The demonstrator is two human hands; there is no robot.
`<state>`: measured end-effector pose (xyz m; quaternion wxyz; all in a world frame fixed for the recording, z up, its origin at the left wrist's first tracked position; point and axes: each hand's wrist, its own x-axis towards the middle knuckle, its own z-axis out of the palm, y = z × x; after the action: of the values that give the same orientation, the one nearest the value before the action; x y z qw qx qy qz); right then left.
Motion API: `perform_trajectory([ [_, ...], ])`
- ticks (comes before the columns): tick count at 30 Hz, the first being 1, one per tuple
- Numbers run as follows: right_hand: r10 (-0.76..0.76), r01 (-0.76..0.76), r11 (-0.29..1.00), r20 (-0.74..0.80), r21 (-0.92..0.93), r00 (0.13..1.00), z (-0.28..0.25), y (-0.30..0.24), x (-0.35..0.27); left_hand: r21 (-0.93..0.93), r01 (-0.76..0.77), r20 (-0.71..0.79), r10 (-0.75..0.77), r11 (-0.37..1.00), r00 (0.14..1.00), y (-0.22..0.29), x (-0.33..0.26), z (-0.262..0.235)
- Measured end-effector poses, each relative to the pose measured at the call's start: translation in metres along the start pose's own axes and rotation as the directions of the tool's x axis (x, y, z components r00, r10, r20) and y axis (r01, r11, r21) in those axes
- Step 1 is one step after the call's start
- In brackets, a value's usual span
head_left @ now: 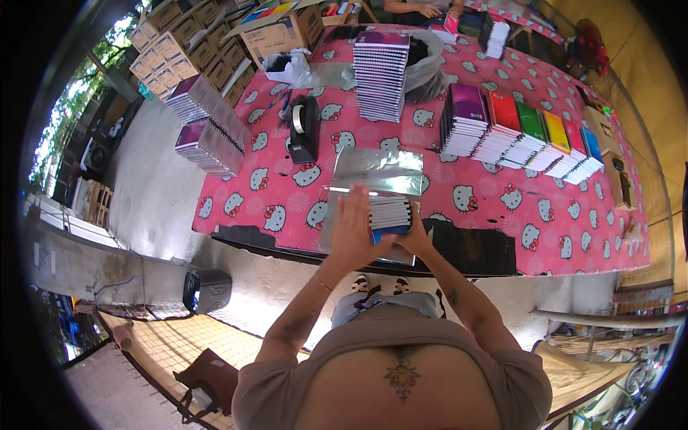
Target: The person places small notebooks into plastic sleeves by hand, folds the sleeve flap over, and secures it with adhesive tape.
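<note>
A small stack of spiral notebooks (389, 215) lies at the table's near edge, page edges and black bindings up, with a blue cover on the near side. My right hand (414, 238) grips the stack along its right side, thumb toward the blue cover. Flat against the left side of it is my left hand (351, 233), its fingers stretched out and pointing away from me. Clear plastic wrap (380, 165) spreads beyond the stack and partly under it. Just past my left hand stands a black tape dispenser (304, 132) with a roll of tape.
A tall pile of purple notebooks (380, 79) stands mid-table. Rows of coloured notebooks (530, 132) are at right, wrapped purple bundles (208, 143) at the left edge. Pink patterned cloth (466, 201) covers the table, torn in front. Beyond are cartons (283, 39) and another person's hands (430, 11).
</note>
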<state>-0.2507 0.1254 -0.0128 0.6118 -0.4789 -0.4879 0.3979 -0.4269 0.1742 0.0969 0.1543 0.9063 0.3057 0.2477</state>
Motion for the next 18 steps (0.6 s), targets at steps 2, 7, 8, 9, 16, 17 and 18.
perform_trajectory([
  [2,0.091,-0.09,0.991,-0.004,0.103,0.996,0.01,-0.006,-0.001,0.134,-0.074,0.083,0.063,0.988,0.995,0.003,-0.004,-0.007],
  [7,0.122,-0.122,0.992,-0.029,-0.015,0.992,0.006,-0.008,-0.002,-0.311,-0.058,-0.049,0.045,0.949,0.998,-0.037,-0.003,0.003],
  [8,0.105,-0.105,0.994,-0.036,-0.008,0.994,0.005,-0.005,-0.002,-0.557,0.095,0.07,-0.067,0.825,0.995,-0.036,-0.003,0.011],
  [9,0.091,-0.091,0.996,-0.039,0.002,0.995,0.006,-0.001,-0.005,-0.736,0.261,0.217,-0.148,0.624,0.965,-0.031,-0.007,0.022],
  [16,0.108,-0.087,0.96,0.063,-0.266,0.992,-0.007,-0.005,-0.002,-0.289,0.058,-0.012,-0.064,0.956,0.998,-0.041,-0.008,0.027],
  [17,0.143,-0.135,0.978,0.035,-0.156,0.989,-0.009,-0.005,0.0,-0.162,-0.041,-0.006,0.041,0.986,0.999,-0.025,0.005,0.011],
  [18,0.184,-0.183,0.982,0.016,-0.043,0.983,-0.01,-0.001,-0.001,-0.036,-0.137,0.014,0.138,0.99,0.99,-0.004,0.02,-0.007],
])
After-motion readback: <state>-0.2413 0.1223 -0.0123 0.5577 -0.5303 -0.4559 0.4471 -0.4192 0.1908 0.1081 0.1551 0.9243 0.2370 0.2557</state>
